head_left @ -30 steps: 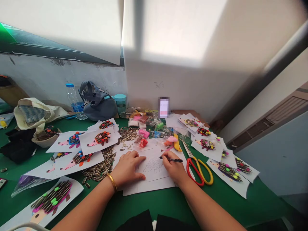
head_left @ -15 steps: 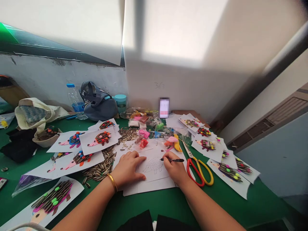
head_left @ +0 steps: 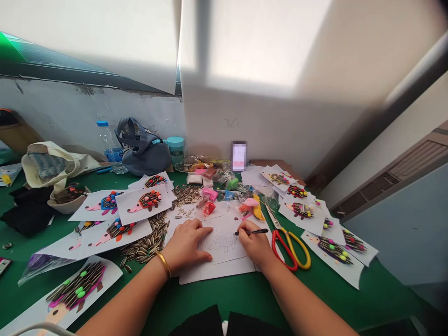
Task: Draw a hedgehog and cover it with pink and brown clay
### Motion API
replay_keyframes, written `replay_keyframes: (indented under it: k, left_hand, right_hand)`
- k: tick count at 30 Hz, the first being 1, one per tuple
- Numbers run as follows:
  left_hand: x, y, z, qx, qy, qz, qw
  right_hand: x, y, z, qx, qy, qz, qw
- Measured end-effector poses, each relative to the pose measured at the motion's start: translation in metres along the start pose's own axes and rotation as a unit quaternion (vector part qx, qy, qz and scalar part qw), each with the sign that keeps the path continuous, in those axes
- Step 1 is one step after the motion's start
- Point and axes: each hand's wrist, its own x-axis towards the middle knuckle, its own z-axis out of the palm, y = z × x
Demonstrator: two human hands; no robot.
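**Hedgehog outline on paper, pen at its right edge**

I see my right hand (head_left: 255,245) closed around a black pen (head_left: 252,231), fingers clamped on the barrel, tip touching the sheet (head_left: 224,259) at the right edge of a small hedgehog drawing (head_left: 223,240). My left hand (head_left: 187,242) lies flat on the same sheet, fingers spread and holding nothing, pinning the paper just left of the drawing. A gold bangle (head_left: 163,264) sits on that wrist.

The sheet lies in the near middle of the green table (head_left: 224,294), between my two hands. The drawing on it is line work only: a rounded body with a dotted back and short legs, no colour or seeds on it yet. I judge the outline close to finished, with the covering left to do.

Finished pieces lie around it. On the left are several hedgehog cards (head_left: 143,203) with seed spines and coloured balls, and one large one (head_left: 75,289) at the near left. More cards (head_left: 331,247) run along the right. A heap of sunflower seeds (head_left: 147,242) lies just left of my left hand. Red and yellow scissors (head_left: 290,247) rest just right of my right hand. Farther off, bits of coloured clay (head_left: 210,193) sit in the middle, and a bottle (head_left: 108,144) and grey bag (head_left: 142,149) stand by the wall.
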Motion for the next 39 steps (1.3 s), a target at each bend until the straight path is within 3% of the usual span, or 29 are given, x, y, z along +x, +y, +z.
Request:
replay_keyframes:
  k: [33,39]
  left_hand:
    - [0.0005,-0.0016,0.0017,0.012,0.005,0.007,1.0]
    - [0.0006,-0.0016,0.002,0.013,0.004,0.004,1.0]
  right_hand:
    - [-0.0043,0.0027,0.0011,0.001,-0.021,0.008,1.0]
    - [-0.0019,0.005,0.0003,0.011,0.008,-0.007,1.0]
